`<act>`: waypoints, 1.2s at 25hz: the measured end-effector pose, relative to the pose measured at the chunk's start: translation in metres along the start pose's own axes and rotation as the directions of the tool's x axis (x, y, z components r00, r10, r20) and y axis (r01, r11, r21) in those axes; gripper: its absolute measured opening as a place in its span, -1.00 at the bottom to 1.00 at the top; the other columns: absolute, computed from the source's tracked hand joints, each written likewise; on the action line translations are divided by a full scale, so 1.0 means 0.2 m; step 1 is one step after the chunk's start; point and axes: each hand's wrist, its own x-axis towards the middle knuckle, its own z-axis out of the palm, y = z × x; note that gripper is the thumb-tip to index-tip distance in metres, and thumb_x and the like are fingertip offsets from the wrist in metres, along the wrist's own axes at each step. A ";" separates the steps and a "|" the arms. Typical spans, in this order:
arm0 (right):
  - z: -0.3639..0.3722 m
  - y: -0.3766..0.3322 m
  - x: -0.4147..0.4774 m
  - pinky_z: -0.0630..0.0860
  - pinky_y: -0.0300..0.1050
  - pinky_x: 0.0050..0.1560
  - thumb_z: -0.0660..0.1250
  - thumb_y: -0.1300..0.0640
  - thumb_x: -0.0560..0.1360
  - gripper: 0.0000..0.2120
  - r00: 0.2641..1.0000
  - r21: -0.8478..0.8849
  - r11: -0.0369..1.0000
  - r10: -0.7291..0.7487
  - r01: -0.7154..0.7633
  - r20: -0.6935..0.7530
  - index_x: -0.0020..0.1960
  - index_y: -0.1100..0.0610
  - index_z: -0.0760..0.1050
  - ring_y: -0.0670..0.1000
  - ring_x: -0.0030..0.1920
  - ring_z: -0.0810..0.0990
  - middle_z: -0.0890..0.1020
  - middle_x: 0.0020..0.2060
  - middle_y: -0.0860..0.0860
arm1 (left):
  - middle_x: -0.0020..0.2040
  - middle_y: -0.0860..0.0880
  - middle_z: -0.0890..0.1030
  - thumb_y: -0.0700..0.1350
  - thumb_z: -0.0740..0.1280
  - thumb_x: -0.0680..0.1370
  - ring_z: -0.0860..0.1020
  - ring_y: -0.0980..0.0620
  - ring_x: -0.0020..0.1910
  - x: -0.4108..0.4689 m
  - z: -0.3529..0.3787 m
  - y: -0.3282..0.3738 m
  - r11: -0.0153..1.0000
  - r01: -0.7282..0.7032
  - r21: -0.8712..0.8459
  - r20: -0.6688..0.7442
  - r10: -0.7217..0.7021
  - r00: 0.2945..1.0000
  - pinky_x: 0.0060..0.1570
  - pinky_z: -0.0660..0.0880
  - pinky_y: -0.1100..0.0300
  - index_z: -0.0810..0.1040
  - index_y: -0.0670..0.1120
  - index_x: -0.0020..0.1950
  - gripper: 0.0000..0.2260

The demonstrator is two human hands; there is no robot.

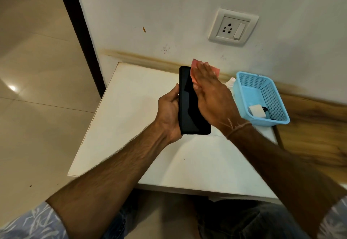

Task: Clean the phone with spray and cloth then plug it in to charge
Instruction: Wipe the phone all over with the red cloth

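White tabletop point(131, 126) against the wall is our setup. Our left hand point(169, 112) is wrapped around the phone point(191, 105), holding it up above the tabletop with the dark screen facing us. Our right hand point(212, 96) lies flat, pressing a pink cloth point(195, 65) against the screen's top right. Just right sits the spray bottle point(230, 82), touching a blue basket point(277, 96) holding a white charger point(256, 111). Higher up, there's a wall socket point(232, 26).
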 end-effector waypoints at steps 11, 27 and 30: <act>0.18 -0.05 -0.68 0.18 0.15 0.43 0.22 0.27 0.52 -0.50 0.976 -0.221 0.951 -0.207 0.218 0.072 0.44 0.27 0.24 0.22 0.45 0.23 0.30 0.44 0.18 | 0.27 -0.28 0.54 0.27 0.02 0.63 0.52 -0.25 0.11 -0.01 -0.01 0.02 0.998 0.063 -0.020 0.148 -0.059 0.987 0.27 0.40 -0.16 0.43 -0.21 0.48 -0.34; 0.20 -0.05 -0.64 0.10 0.13 0.48 0.15 0.32 0.49 -0.42 0.983 -0.218 0.959 -0.171 0.182 0.067 0.50 0.25 0.15 0.19 0.49 0.13 0.24 0.47 0.19 | 0.28 -0.28 0.54 0.23 0.02 0.65 0.49 -0.27 0.18 -0.01 -0.03 0.06 0.999 0.028 -0.025 0.083 -0.026 0.996 0.37 0.37 -0.20 0.46 -0.21 0.46 -0.37; 0.18 -0.03 -0.67 0.04 0.09 0.46 0.23 0.36 0.44 -0.45 0.976 -0.205 0.956 -0.197 0.211 0.087 0.43 0.28 0.28 0.24 0.43 0.23 0.36 0.41 0.21 | 0.30 -0.28 0.53 0.24 0.00 0.66 0.47 -0.27 0.20 0.01 -0.03 0.06 0.998 0.044 -0.051 0.090 -0.039 0.995 0.38 0.34 -0.22 0.43 -0.21 0.48 -0.36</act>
